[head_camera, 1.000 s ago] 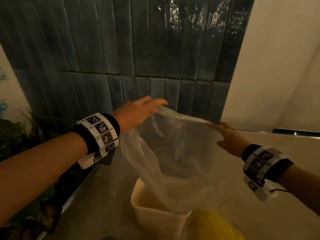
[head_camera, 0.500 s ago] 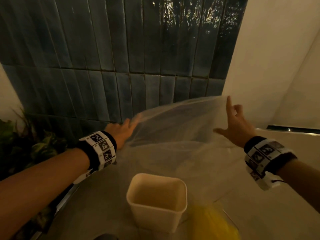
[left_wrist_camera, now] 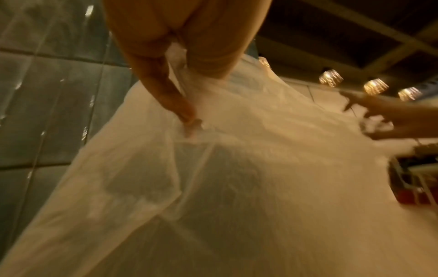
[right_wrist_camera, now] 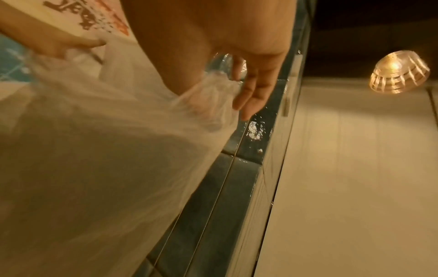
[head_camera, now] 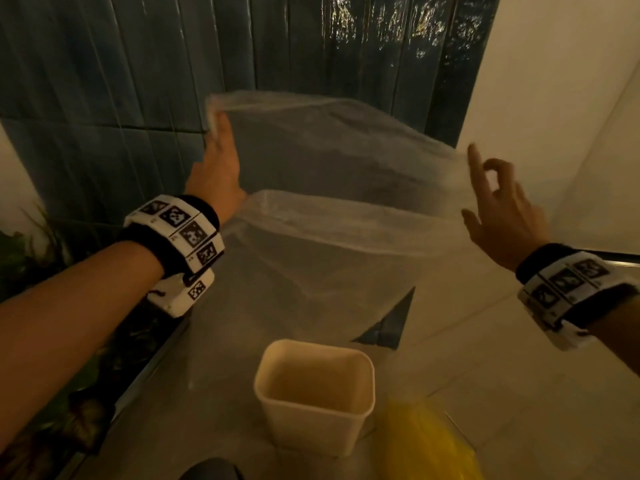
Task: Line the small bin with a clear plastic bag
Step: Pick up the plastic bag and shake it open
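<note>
A small cream bin (head_camera: pixel 313 393) stands open and bare on the floor, low in the head view. Above and behind it the clear plastic bag (head_camera: pixel 329 161) is stretched wide in the air, its mouth open toward me. My left hand (head_camera: pixel 216 133) pinches the bag's left rim, and the left wrist view shows fingertips (left_wrist_camera: pixel 189 123) clamped on the bag (left_wrist_camera: pixel 237 187). My right hand (head_camera: pixel 485 178) pinches the right rim between thumb and forefinger while the other fingers (right_wrist_camera: pixel 251 97) stick out straight beside the bunched bag (right_wrist_camera: pixel 94 168). The bag's bottom hangs clear of the bin.
A dark blue tiled wall (head_camera: pixel 138 81) rises straight ahead, meeting a pale wall (head_camera: pixel 554 98) on the right. Leafy plants (head_camera: pixel 41 341) line the left behind a metal edge. A yellow object (head_camera: pixel 426 441) lies just right of the bin on the pale floor.
The bag, whose bottom dipped into the bin a second ago, has been lifted out. Both hands have risen and spread apart, pulling the mouth wide.
</note>
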{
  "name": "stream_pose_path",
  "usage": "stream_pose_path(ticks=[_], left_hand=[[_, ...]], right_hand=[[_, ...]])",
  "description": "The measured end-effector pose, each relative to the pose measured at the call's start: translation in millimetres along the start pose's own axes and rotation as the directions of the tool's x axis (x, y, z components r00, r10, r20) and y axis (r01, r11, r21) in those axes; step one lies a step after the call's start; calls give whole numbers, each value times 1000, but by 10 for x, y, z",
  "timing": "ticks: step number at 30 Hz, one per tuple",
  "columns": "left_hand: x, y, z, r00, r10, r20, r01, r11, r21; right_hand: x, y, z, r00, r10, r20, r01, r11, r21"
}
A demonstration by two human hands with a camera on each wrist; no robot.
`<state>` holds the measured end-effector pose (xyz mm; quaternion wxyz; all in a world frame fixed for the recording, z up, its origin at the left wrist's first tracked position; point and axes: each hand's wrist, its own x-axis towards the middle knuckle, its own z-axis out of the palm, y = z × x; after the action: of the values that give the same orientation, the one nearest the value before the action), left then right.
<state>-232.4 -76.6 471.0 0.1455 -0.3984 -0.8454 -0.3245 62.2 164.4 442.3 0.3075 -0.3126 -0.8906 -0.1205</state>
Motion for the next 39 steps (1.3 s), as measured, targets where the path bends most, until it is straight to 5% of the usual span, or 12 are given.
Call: stream_pose_path(ticks=[5,12,16,21,28,31,34,36,39], left_hand=[[-265,40,145,944,283,170,-294,955,41],[-567,379,276,783,454,426,-462,882,-92],[-650,461,240,724,475,499,-480,868,-129],[-672,154,226,723,374,581,-438,899,-35],[-612,-201,361,832,205,516,-315,939,136],[-594,-85,504,820,249,516,-313,949,39],[-592,103,613,790,321,523,-327,941,-84],[-602,241,655,779,355,517,-323,934,-154],[-609,325,672,776,387,499,-311,922,-230]], right_hand=[[-212,-219,182,912,-411,7,404,893,-197],[-234,-878,451,802,-591,83,575,803,159],[-43,-915,588,848,-301,437,357,933,-49],[216,-403,547,887,15,462,163,925,-343],[24,-99,385,735,308,604,147,797,-585],[-93,-433,415,633,256,731,123,898,-422],[-188,-928,509,635,-35,772,86,996,-26],[-267,-1274,489,663,-240,709,110,968,225],[-471,-1654,444,583,-456,673,158,875,457]])
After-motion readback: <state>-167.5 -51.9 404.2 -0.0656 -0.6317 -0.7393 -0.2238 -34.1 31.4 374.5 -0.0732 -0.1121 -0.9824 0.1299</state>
